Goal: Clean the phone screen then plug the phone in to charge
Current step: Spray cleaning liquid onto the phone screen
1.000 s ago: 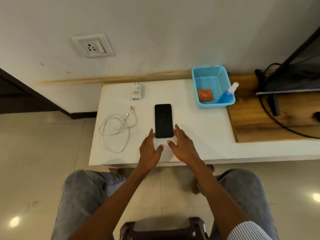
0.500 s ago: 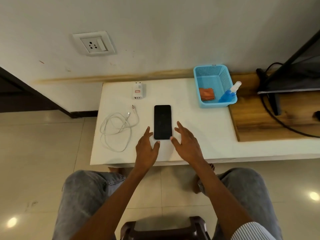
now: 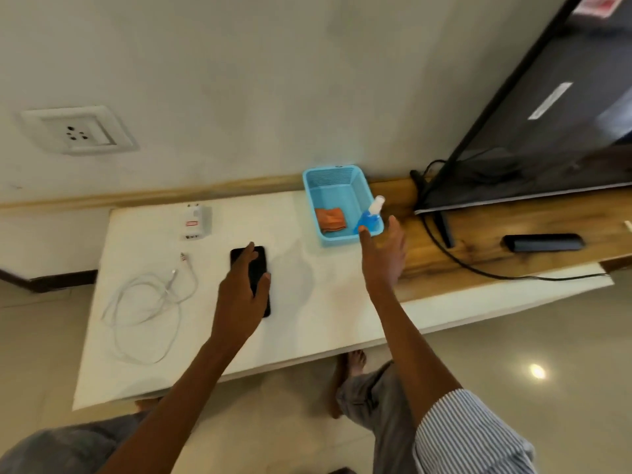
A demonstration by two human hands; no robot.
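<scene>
While the white table carries every item, the blue basket is seen at its far right — an orange cloth and a blue spray bottle are held inside. The phone lies flat at mid-table, its long axis running away from the person; it is covered by the left hand, fingers spread, no closed grip discernible. The right hand is shown released and empty, fingertips just short of the bottle — judged the nearer hand for the pick-up.
</scene>
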